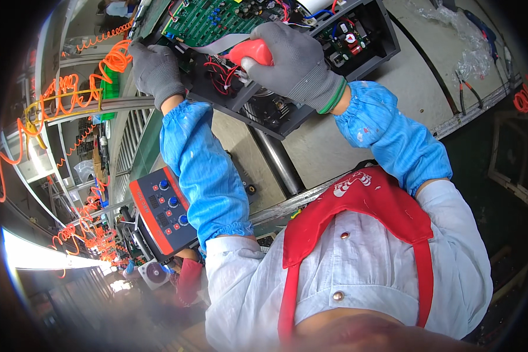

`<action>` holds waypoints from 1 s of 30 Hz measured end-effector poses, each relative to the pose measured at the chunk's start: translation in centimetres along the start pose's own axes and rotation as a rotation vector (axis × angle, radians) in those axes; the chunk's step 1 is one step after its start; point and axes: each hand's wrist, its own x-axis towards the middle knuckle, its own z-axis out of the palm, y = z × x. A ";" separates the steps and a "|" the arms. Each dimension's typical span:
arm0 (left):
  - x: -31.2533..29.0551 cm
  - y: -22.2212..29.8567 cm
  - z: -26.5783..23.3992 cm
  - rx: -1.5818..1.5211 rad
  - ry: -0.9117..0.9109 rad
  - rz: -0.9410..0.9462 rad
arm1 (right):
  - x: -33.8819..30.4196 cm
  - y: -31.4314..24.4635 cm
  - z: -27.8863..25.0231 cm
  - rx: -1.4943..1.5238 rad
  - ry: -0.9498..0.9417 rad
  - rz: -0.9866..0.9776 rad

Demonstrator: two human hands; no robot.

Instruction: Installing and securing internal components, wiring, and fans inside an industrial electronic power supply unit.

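Stretching beyond the chassis toward the right, the tabletop (317, 152) ended in a straight metal edge on the person's side; a strip of its surface showed between chassis and edge, and a wider stretch lay on the right, giving the right arm room to swing. The open grey chassis (386, 35) sat on it at a slant, at the top of the view, its near corner pointing toward the person. Left of the left sleeve, close enough to limit that side, stood a control unit (164, 208) with three blue knobs. Inside the chassis, toward its far left, lay a green circuit board (208, 26). Crumpled clear plastic (475, 58) took up the far right, and a black cable (425, 56) curved across the tabletop between it and the chassis. The gloved right hand (299, 64) reached over the chassis, its fingers wrapped around a red handle (249, 52) above the opening. The gloved left hand (158, 70) was at the chassis's left edge, its fingers bent; whether they gripped anything could not be told. Just below the red handle, thin red wires (219, 79) looped inside the chassis.
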 end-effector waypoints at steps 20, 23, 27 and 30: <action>0.0 -0.1 0.0 -0.039 0.004 -0.057 | 0.2 0.3 -0.5 0.031 0.022 -0.078; -0.1 0.1 -0.1 -0.008 -0.001 -0.040 | 0.1 0.1 -0.5 0.015 0.001 -0.068; -0.2 0.2 -0.5 0.000 -0.003 -0.011 | 0.1 -0.3 -0.8 0.016 -0.048 -0.035; -0.2 0.2 -0.3 0.017 0.005 -0.015 | 0.3 -0.5 -0.9 -0.009 -0.080 -0.014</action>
